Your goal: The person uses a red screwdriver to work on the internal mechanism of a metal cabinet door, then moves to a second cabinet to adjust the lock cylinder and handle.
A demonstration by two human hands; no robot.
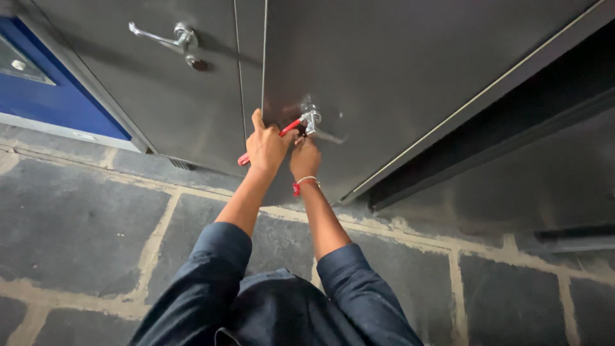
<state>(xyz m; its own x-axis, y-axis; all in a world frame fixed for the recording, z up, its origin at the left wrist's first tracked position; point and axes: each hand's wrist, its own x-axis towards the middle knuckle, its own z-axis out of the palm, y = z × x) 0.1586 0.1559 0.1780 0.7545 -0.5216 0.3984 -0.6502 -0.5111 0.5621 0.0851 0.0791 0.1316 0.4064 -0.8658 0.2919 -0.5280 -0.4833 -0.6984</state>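
My left hand (266, 147) grips a red-handled tool (289, 127) whose tip reaches the chrome lever handle (312, 120) on the grey metal cabinet door (397, 70). The tool's red handle end sticks out below my fist. Just to the right, my right hand (305, 157), with a red and white band at the wrist, is held up under the handle; its fingers are curled close to the fitting, and what they hold is hidden. Both forearms come out of dark blue sleeves.
A second grey door (160, 96) to the left carries another chrome lever handle (168, 38) with a keyhole below it. A blue panel (51, 90) stands at far left. A dark gap (512, 134) opens right of the door. Grey stone slabs (83, 211) pave the floor.
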